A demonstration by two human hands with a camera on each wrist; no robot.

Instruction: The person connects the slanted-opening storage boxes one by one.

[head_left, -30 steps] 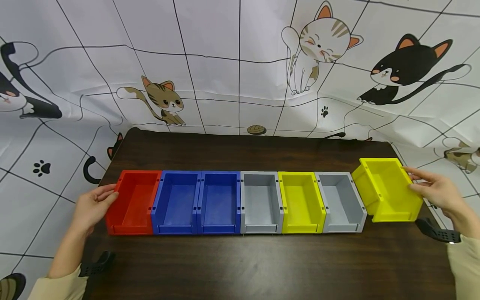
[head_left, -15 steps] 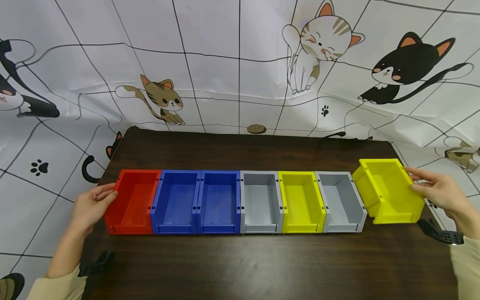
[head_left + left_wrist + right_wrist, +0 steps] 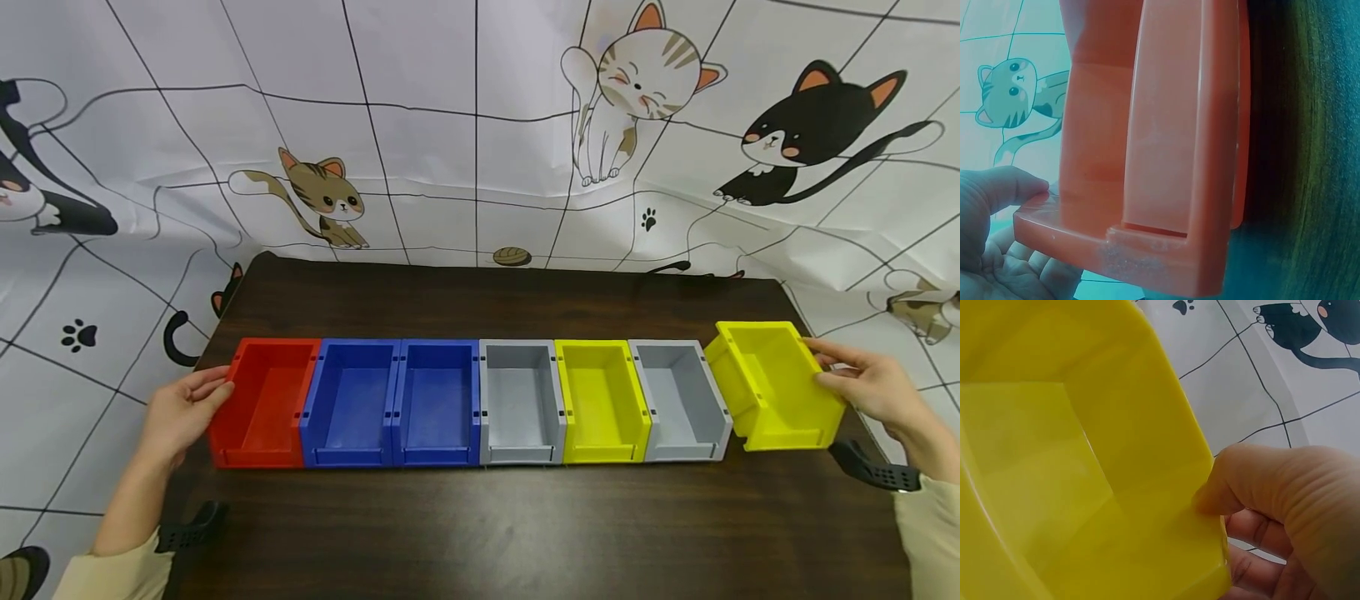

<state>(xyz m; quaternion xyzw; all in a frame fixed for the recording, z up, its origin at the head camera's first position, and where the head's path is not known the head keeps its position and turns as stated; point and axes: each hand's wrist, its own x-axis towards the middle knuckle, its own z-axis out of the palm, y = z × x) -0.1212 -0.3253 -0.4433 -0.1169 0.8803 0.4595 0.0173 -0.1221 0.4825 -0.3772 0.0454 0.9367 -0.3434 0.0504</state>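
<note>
In the head view, my left hand (image 3: 182, 414) pinches the left wall of a red plastic storage bin (image 3: 264, 408). The left wrist view shows the thumb on that bin's rim (image 3: 1035, 219) and the other fingers along its outside. My right hand (image 3: 873, 387) grips the right side of a yellow bin (image 3: 787, 387), which sits at an angle beside the grey bin (image 3: 678, 404) at the row's right end. In the right wrist view the thumb presses inside the yellow wall (image 3: 1166, 456), with fingers behind it. Both held bins have nothing in them.
Between the held bins, a straight row holds two blue bins (image 3: 352, 404), a grey bin (image 3: 521, 404), another yellow bin (image 3: 603, 404) and the end grey one. They stand on a dark wooden table (image 3: 480, 533). A white cat-print sheet (image 3: 427, 75) hangs behind.
The right hand has shifted the yellow bin slightly toward the table's front edge. My left hand keeps its hold on the red bin, and the row stays in place.
</note>
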